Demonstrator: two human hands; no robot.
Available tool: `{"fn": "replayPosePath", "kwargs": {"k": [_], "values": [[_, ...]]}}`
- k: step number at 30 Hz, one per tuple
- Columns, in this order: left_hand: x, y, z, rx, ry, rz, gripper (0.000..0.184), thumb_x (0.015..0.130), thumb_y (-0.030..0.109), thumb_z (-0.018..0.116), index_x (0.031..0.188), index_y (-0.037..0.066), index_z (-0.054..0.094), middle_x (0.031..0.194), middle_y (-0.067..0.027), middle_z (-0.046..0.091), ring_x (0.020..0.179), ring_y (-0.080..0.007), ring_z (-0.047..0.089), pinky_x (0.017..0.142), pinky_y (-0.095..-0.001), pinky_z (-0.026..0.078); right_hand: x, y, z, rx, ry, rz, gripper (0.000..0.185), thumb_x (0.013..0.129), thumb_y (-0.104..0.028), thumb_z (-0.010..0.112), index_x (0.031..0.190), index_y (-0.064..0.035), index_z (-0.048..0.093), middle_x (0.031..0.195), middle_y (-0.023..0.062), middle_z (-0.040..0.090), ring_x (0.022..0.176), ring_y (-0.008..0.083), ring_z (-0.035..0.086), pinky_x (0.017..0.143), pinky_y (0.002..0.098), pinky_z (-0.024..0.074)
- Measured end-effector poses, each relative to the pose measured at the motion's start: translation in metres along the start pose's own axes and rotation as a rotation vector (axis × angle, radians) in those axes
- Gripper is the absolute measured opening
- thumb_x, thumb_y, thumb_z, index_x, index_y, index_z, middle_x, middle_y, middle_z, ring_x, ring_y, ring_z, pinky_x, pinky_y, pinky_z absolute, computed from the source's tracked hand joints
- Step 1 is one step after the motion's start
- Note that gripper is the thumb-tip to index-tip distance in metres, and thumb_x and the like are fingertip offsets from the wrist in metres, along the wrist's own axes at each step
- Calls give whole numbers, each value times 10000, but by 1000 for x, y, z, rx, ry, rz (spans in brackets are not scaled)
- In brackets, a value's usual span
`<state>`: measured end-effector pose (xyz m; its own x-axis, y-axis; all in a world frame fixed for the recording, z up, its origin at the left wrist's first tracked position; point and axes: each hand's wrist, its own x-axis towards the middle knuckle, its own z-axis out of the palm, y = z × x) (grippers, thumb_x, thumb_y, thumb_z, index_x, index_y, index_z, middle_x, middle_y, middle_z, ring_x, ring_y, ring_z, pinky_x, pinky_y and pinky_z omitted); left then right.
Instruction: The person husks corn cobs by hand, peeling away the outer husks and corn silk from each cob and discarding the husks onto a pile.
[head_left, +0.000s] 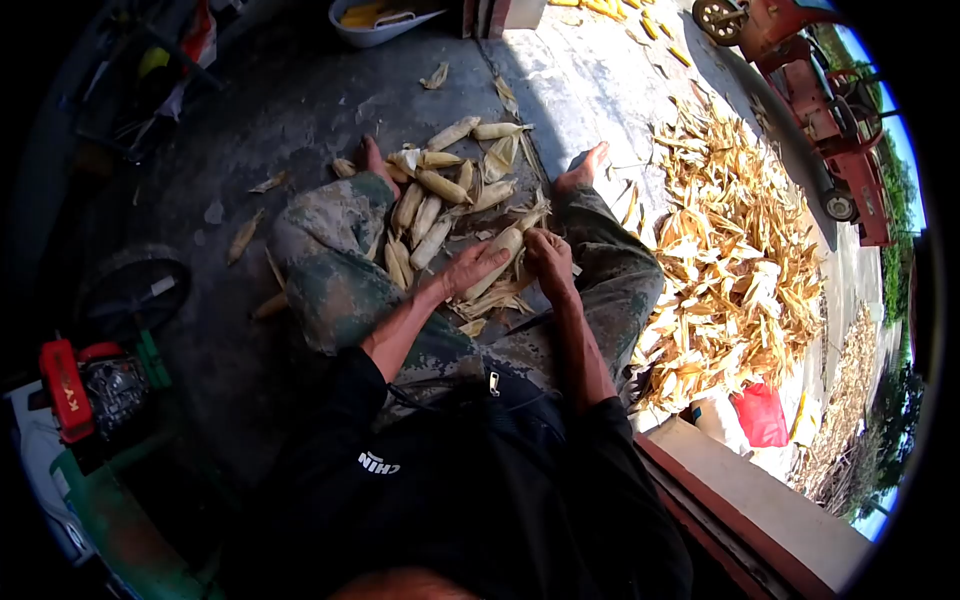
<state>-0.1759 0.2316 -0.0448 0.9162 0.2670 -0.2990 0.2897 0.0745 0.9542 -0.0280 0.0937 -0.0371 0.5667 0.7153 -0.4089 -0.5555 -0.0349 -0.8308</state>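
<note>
- Far left, a red-and-black engine (95,390) sits near the dark floor (250,120).
- Centre now, pale corn cobs (443,186) lie heaped between the person's bent legs.
- Here's the left hand (475,268), wrapped round one corn cob (507,244), held tilted above loose husks (500,297)!
- Just beside it, the right hand (549,262) curls narrow against the cob; what it pinches, I can't tell.
- Further right, a sunlit husk heap (735,260) spreads wide.

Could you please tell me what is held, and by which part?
A corn ear: the left hand holds its side; the right hand seemingly pinches its husk.
</note>
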Motion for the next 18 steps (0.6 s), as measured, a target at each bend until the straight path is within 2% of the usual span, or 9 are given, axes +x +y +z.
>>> {"fn": "replayPosePath", "kwargs": {"k": [2,6,8,12,16,18], "values": [[0,2,3,24,63,-1,755,858,610,613,1315,14,533,1157,-133,646,1004,-241,632,874,-354,489,2,0,-2,-28,-6,0,189,938,-223,612,828,-69,623,631,-63,485,497,34,390,462,215,298],[-5,9,4,229,76,-20,723,863,576,622,1273,-13,539,1132,-197,653,1058,-301,630,881,-375,479,-1,2,-11,-165,10,45,185,900,-209,635,815,-44,629,628,-47,508,496,38,415,454,215,310],[-8,10,9,397,167,25,724,832,582,648,1243,-6,553,1060,-235,667,1019,-379,641,854,-417,497,3,11,-9,-164,88,42,193,885,-213,641,815,-34,627,626,-39,514,495,44,428,451,220,321],[-9,11,16,444,230,100,754,783,606,683,1249,25,563,1031,-235,675,970,-386,659,825,-422,520,7,23,-2,-142,272,15,215,852,-221,647,804,-14,615,617,-12,523,489,71,457,447,242,354],[-7,9,20,428,299,113,712,720,546,777,1217,75,580,1020,-212,684,951,-368,670,802,-412,527,4,22,5,-130,292,32,224,872,-218,558,697,-77,551,564,-3,496,453,83,432,429,257,315],[-5,0,21,399,315,146,701,696,523,809,1205,96,586,1015,-202,688,943,-361,674,792,-408,529,3,25,4,-97,284,43,223,870,-219,558,697,-79,554,563,-3,493,450,83,427,427,259,312]]}}
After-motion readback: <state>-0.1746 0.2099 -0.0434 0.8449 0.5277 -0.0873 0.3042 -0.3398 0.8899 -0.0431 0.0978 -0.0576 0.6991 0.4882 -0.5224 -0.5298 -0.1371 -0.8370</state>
